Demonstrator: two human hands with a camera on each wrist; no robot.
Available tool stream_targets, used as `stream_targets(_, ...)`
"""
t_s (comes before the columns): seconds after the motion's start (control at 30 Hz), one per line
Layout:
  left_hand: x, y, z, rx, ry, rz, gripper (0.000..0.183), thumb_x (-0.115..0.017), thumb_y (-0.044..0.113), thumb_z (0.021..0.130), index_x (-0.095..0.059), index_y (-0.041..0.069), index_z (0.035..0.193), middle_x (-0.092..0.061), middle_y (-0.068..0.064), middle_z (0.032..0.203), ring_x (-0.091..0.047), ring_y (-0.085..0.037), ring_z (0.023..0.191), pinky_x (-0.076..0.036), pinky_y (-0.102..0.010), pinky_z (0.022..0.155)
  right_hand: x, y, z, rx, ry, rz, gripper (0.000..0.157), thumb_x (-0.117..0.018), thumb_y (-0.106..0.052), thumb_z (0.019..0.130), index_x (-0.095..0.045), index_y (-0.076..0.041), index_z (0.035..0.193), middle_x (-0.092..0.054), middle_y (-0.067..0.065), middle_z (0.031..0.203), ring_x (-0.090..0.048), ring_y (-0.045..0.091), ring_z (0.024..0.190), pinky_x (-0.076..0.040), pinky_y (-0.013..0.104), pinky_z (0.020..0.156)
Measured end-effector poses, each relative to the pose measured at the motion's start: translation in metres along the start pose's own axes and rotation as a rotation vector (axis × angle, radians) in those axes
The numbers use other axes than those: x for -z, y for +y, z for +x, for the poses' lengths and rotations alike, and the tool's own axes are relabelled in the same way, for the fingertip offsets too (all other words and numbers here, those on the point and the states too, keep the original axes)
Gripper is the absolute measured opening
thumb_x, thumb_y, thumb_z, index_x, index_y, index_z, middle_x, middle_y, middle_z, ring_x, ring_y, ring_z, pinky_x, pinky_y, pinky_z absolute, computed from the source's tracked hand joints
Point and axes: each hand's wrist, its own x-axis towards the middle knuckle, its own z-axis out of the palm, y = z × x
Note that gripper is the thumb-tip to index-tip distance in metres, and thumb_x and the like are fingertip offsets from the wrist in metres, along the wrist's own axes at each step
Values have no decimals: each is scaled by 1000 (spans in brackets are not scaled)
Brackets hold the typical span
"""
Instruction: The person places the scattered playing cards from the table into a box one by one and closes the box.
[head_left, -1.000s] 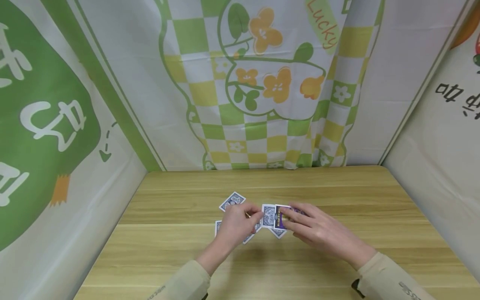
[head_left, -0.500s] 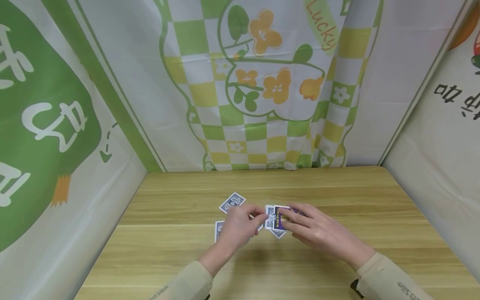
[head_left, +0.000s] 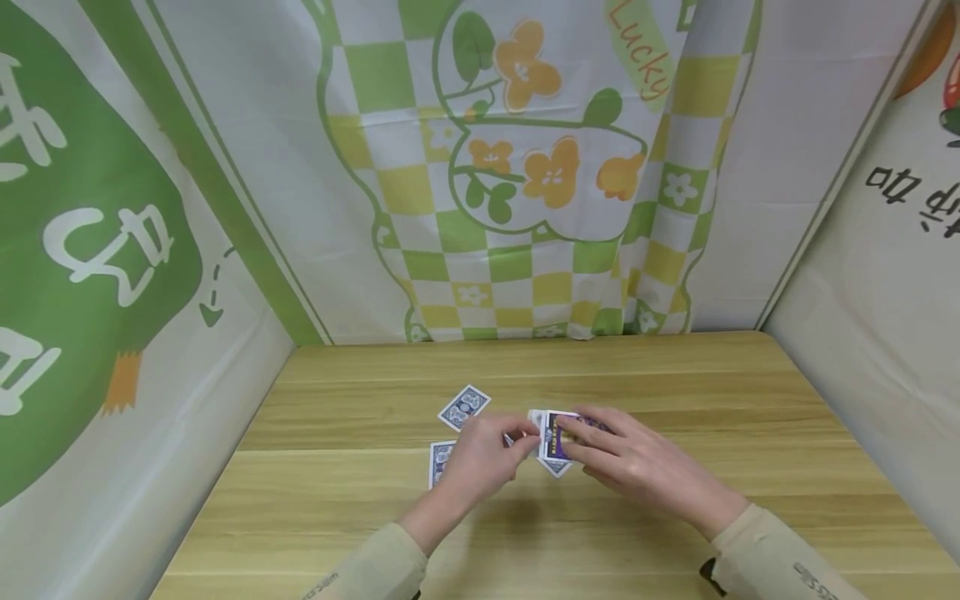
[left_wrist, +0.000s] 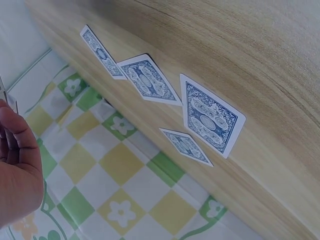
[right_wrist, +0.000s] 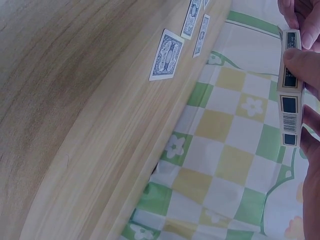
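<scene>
My right hand [head_left: 630,450] holds a purple and black playing-card box [head_left: 557,437], fingers across its printed face. The right wrist view shows the thumb on the narrow side of the box [right_wrist: 290,117]. My left hand [head_left: 483,458] pinches at the left end of the box with thumb and index finger, beside a whitish end piece [head_left: 535,418]. I cannot tell whether that piece is a flap or a card. Below the hands, several blue-backed playing cards lie face down, among them one playing card [head_left: 465,407] at the far left and another [left_wrist: 212,117].
The wooden table [head_left: 360,533] reaches to a checkered cloth backdrop [head_left: 525,275]. Printed fabric walls rise on both sides, a green-patterned left wall [head_left: 247,300] and a pale right wall [head_left: 870,333]. One card [head_left: 555,467] lies partly under the box.
The blue card back showing at the left end of the box has gone from view, and a whitish piece shows there. My left hand has moved slightly right; the right hand keeps its place.
</scene>
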Motion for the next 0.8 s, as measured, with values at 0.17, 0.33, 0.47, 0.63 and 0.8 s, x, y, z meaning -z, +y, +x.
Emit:
stream_targets(0.17, -1, -2, -1, -94, 4, 60, 13, -70, 7, 92, -80, 7, 101, -77, -6, 86, -55, -1, 57, -50, -17, 50, -1, 0, 0, 8, 10, -11, 42, -35, -28, 112, -69, -13, 130, -62, 7, 143, -62, 34, 125, -61, 41, 91)
stream_targets(0.33, -2, -5, -3, -151, -2, 79, 23, -64, -1, 89, -81, 7, 102, -78, -7, 90, -57, -4, 59, -49, -16, 51, -2, 1, -1, 8, 9, -11, 42, -35, -28, 112, -70, -13, 130, -62, 7, 143, -62, 34, 124, -61, 40, 92)
stream_targets(0.47, 1, -9, -6, -96, -5, 49, 24, -62, 1, 91, -81, 8, 104, -78, -5, 91, -56, -2, 60, -50, -17, 51, -2, 1, -3, 1, -4, -13, 42, -34, -28, 111, -69, -14, 131, -62, 6, 144, -61, 34, 125, -61, 41, 92)
stream_targets(0.63, 10, -15, -9, -40, 8, 28, 25, -61, 4, 93, -80, 9, 108, -77, -4, 89, -51, 0, 54, -47, -20, 44, -2, 2, -4, -12, -25, -17, 44, -34, -29, 110, -68, -14, 133, -61, 6, 145, -59, 33, 127, -59, 43, 95)
stream_targets(0.8, 20, -25, -13, -36, 19, 57, 24, -63, 5, 92, -78, 6, 111, -75, -2, 91, -58, -5, 65, -52, -19, 56, -1, 1, -6, -32, -59, -15, 42, -36, -29, 109, -68, -15, 133, -60, 5, 146, -59, 33, 128, -57, 42, 100)
